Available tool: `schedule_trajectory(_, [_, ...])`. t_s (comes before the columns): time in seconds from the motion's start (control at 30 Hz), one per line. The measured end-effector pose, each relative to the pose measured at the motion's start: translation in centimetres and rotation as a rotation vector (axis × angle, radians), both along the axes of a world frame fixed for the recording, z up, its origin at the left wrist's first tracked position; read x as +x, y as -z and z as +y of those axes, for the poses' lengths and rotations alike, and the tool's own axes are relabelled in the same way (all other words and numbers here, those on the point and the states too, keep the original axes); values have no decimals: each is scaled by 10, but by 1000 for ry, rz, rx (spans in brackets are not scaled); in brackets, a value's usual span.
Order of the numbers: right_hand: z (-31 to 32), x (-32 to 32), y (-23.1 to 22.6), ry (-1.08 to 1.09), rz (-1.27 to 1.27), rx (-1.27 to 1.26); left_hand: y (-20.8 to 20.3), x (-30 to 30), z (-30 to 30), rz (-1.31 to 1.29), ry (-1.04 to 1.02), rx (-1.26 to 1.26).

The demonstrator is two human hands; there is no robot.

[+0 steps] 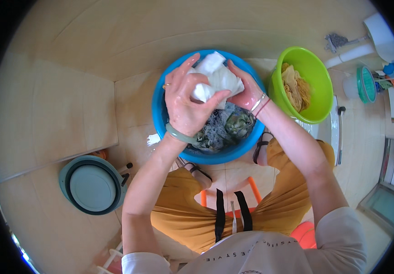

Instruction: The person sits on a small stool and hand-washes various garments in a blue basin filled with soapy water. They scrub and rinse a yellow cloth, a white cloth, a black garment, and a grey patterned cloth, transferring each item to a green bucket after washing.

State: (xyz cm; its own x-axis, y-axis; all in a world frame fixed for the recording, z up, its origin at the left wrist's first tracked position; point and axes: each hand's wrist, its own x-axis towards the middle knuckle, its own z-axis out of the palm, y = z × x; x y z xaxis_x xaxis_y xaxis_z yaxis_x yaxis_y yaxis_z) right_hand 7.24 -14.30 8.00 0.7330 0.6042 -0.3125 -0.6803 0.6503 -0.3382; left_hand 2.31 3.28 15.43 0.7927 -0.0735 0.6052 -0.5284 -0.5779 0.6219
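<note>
A bunched white cloth (220,77) is held up over a blue basin (159,109) between my two hands. My left hand (185,96) curls round its left side, with the thumb across the lower front and some fingers raised. On the right side, my right hand (247,89) grips the cloth, its fingers partly hidden behind it. Both hands look wet. Below them, dark sudsy water (217,125) fills the basin, and a greenish patterned cloth (239,124) lies bunched in it. The cloth's lower side is partly covered by my left thumb.
A lime green basin (323,86) with yellowish cloths (295,86) stands to the right. At lower left a grey-green basin (92,187) leans by the wall. A white bucket with a teal rim (366,85) sits at far right. My feet flank the blue basin's near side.
</note>
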Motion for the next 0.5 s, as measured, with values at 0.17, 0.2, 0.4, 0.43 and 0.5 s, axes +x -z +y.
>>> schedule_trajectory(0.17, [1,17,-14,-82,-79,5,-8,9,-6,-88,26,16])
schedule_trajectory(0.2, [0,18,-15,-90,-85,2,-12,9,-9,-104,35,10])
schedule_trajectory(0.4, [-1,23,-17,-160,-169,-95,-9,3,-11,-223,156,108])
schedule_trajectory(0.43, [0,23,-19,-179,-193,-85,-7,0,-11,-256,161,162])
schedule_trajectory(0.5, [-5,29,-13,-243,-250,-174,-3,-7,-15,-287,192,233])
